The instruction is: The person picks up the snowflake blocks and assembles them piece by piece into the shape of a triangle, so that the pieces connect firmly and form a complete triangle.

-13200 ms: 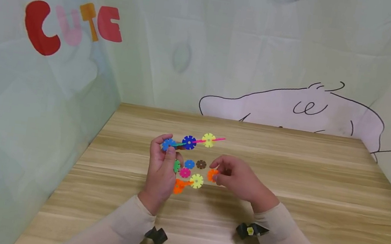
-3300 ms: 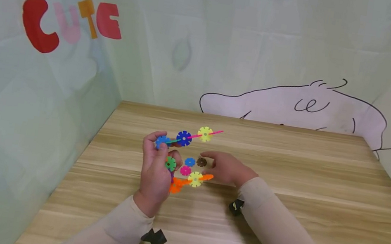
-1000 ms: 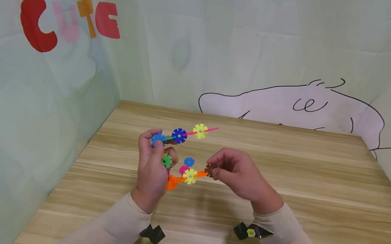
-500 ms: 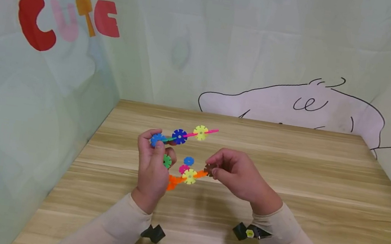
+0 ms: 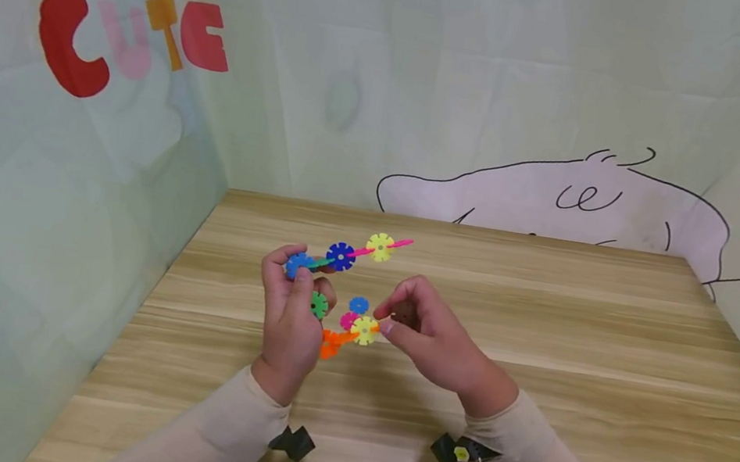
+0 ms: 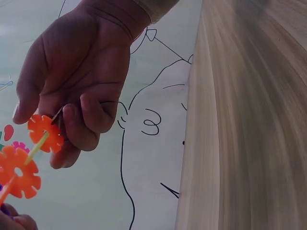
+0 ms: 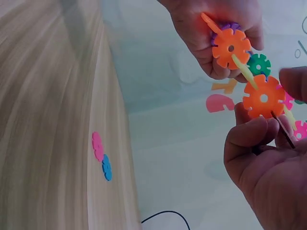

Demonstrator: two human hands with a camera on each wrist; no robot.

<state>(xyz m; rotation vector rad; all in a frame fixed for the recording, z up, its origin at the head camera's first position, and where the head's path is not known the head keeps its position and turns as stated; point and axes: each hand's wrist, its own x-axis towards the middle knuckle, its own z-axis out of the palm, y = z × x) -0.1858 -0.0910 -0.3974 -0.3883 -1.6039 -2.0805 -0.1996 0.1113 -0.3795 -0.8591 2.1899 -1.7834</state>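
In the head view my left hand (image 5: 289, 322) grips a chain of slotted plastic discs above the table. Its upper arm runs from a light blue disc (image 5: 298, 265) through a dark blue disc (image 5: 341, 257) and a yellow disc (image 5: 380, 247) to a pink one. The lower arm has orange discs (image 5: 329, 344) and another yellow disc (image 5: 365, 330). My right hand (image 5: 439, 343) pinches the end orange disc (image 7: 264, 96) between thumb and fingers. A brown disc (image 7: 284, 128), edge-on, meets that orange disc's rim within the right hand.
A loose blue disc (image 5: 358, 305) and a pink disc (image 7: 97, 146) lie close together on the wooden table (image 5: 594, 357). Fabric walls (image 5: 504, 84) stand behind the table and on its left. Black wrist mounts (image 5: 293, 444) hang below both sleeves.
The right hand has added an orange disc to the lower arm, then lifted the brown disc from the table to it. Its fingers have just shifted left onto the orange disc.
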